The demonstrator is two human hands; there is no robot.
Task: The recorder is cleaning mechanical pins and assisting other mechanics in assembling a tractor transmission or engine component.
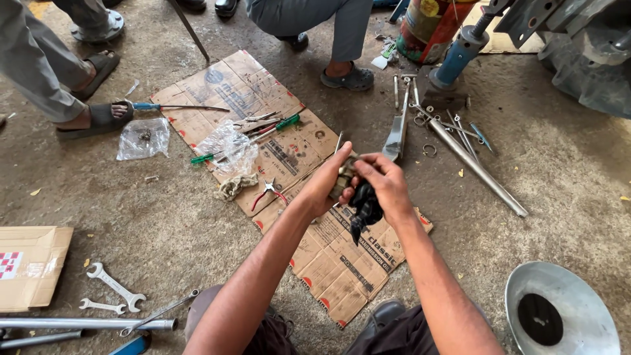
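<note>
Above flattened cardboard (342, 263), a small brass-coloured part (344, 176) was clasped in the left hand (328, 183); a black rag (363, 205) was pinched against it by the right hand (384, 184). Wiping appeared under way. Pliers (268, 192) lay to the left, rods (476, 167) far right.

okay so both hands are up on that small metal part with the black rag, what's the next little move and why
Probably keep the left hand gripping the small metal part and work the black rag around it with the right hand. Both hands hold it above the flattened cardboard, and most of the rag hangs loose below, off the part.
</note>
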